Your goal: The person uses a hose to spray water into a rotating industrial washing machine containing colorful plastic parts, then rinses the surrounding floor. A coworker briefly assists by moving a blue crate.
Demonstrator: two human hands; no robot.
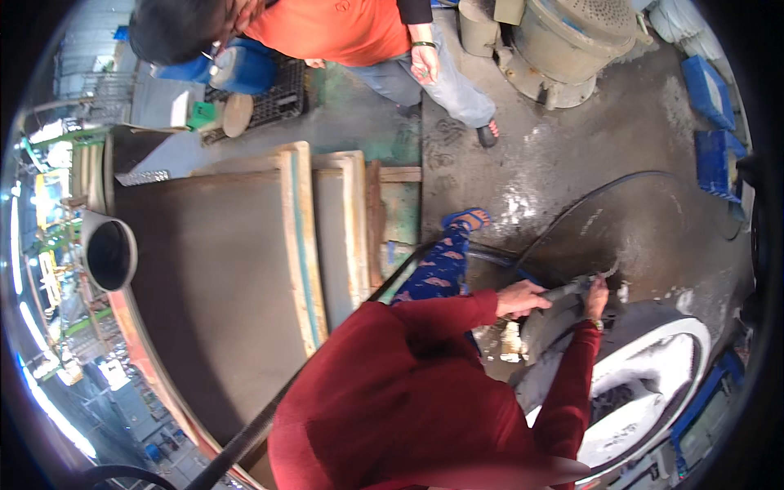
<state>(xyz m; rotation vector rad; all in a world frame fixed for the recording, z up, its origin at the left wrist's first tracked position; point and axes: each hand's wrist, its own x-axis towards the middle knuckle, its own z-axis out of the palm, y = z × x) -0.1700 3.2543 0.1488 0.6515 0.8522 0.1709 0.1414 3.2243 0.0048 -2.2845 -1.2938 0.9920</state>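
Workshop floor (pixel 588 139) shows wet patches; a large rimmed vat (pixel 299 253) stands at left. Left hand (pixel 521 299) is wrapped around a grey tube (pixel 565 291); right hand (pixel 598 299) grips the tube's other end, near a white-rimmed tub (pixel 700 339).

The grey floor (pixel 588 139) (wet and shiny in patches) carries a beige round machine (pixel 567 45); right of the machine, two blue crates (pixel 706 90); nearer the wearer than it, a curving dark hose (pixel 563 210).
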